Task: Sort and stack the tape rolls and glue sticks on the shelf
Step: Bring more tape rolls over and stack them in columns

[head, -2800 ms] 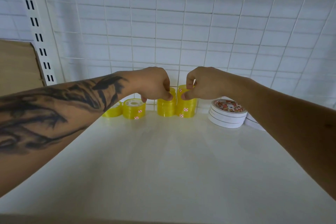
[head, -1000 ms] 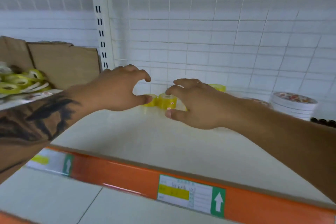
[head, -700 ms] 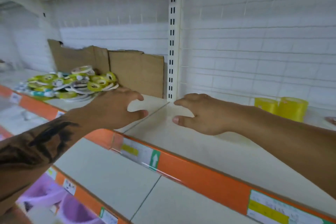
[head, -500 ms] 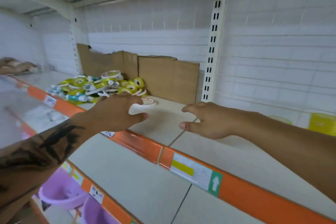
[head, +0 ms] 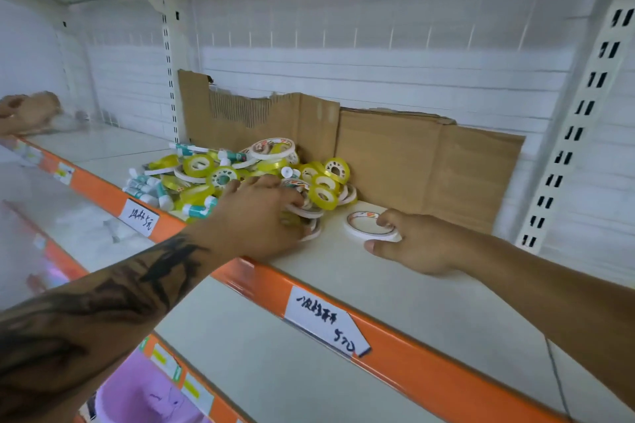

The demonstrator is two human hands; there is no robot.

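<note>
Two hands work the shelf (head: pixel 429 288): the right hand (head: pixel 412 244) pinches a lone white tape roll (head: pixel 369 225), the left hand (head: pixel 256 216) reaches spread-fingered into the heaped pile (head: pixel 240 175), where a careless tug could send rolls off the edge.

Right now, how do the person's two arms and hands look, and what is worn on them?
Both forearms are bare, no sleeves visible, no gloves. The left hand follows a forearm covered with a large dark tattoo. The right hand and its forearm show no markings.
</note>
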